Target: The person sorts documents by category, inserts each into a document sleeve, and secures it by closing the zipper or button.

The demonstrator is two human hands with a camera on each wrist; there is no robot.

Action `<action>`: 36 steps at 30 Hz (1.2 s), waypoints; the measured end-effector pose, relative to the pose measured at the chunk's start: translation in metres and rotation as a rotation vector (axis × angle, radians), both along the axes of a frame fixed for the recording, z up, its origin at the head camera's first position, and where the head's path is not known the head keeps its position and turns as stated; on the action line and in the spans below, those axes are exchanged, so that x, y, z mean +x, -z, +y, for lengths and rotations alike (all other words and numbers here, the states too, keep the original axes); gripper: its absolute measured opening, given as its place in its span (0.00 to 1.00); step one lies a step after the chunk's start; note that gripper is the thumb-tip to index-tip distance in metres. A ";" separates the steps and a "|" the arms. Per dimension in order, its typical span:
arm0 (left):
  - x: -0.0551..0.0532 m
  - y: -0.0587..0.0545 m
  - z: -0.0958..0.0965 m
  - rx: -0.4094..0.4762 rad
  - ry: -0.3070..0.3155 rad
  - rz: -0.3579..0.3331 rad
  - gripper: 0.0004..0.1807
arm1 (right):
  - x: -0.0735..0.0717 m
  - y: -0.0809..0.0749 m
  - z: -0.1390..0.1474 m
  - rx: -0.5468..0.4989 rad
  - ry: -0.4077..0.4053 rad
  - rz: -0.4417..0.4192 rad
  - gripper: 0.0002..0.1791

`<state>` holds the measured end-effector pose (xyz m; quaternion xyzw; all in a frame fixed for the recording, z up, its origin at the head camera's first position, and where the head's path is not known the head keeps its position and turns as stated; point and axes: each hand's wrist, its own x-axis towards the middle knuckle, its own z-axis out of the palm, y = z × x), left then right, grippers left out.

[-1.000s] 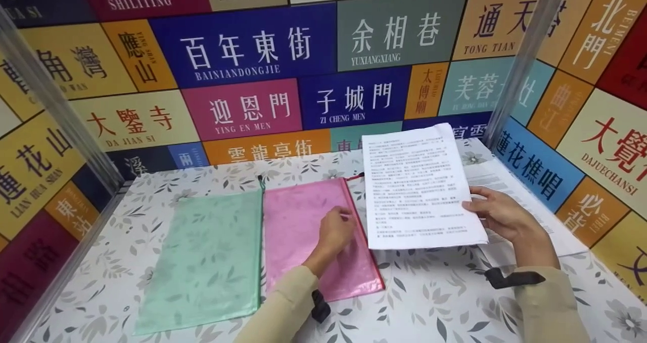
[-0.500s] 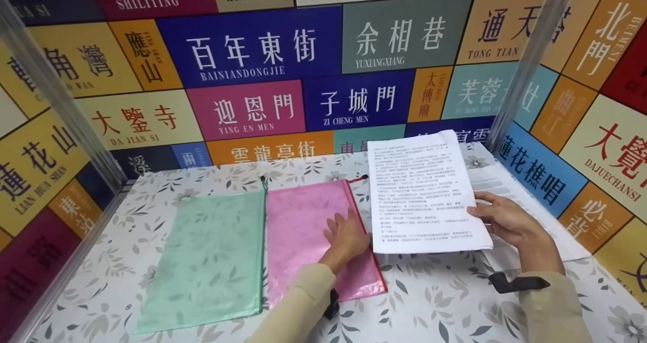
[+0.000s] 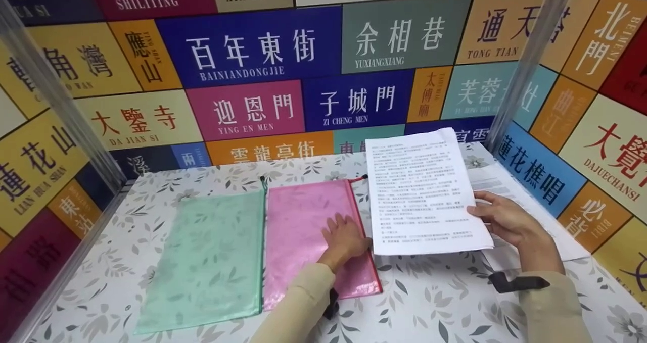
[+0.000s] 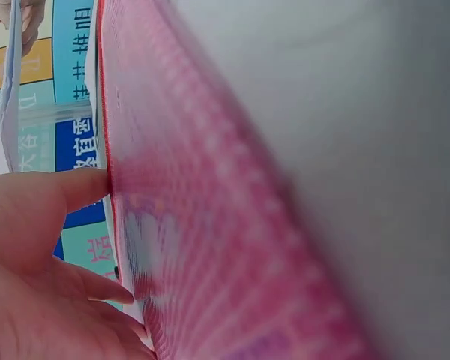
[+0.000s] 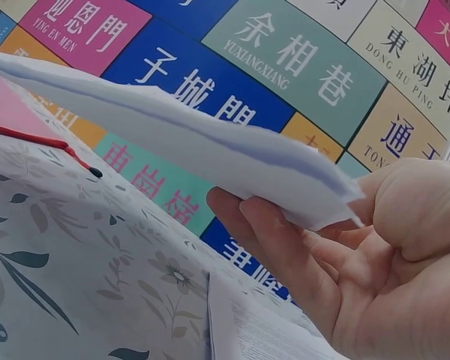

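My left hand [image 3: 343, 239] rests with spread fingers on a pink translucent zip pouch [image 3: 303, 211], near its red zipper edge. In the left wrist view, the thumb and fingertips touch the pouch [image 4: 187, 202] along that edge. My right hand [image 3: 510, 222] pinches a thin stack of printed paper [image 3: 419, 196] by its right side, thumb on top and fingers underneath. The right wrist view shows the stack [image 5: 172, 127] edge-on, raised above the table and slightly bowed.
A green translucent zip pouch [image 3: 207, 262] lies left of the pink one. More printed sheets [image 3: 536, 211] lie at the right, partly behind the right hand. The table [image 3: 429, 302] has a leaf-patterned cover, and a wall of coloured sign panels [image 3: 247, 45] stands behind it.
My left hand has shifted right across the pink pouch and its curled fingers have spread out. The pink pouch has slid slightly left. The right hand keeps hold of the paper stack.
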<state>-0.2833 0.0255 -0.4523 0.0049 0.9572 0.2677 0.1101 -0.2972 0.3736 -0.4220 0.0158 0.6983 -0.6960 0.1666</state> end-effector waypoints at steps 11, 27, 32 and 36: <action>-0.004 -0.004 -0.004 0.092 -0.001 -0.035 0.41 | 0.000 0.005 0.000 0.000 -0.002 -0.017 0.21; -0.019 -0.010 -0.031 0.433 0.121 -0.004 0.34 | -0.002 0.005 -0.002 0.012 0.005 -0.008 0.20; -0.018 -0.007 -0.033 0.372 0.111 0.017 0.16 | -0.003 0.005 -0.005 0.017 -0.002 -0.014 0.20; -0.018 -0.006 -0.031 0.305 0.085 0.040 0.08 | -0.003 0.003 -0.007 0.027 0.000 -0.015 0.22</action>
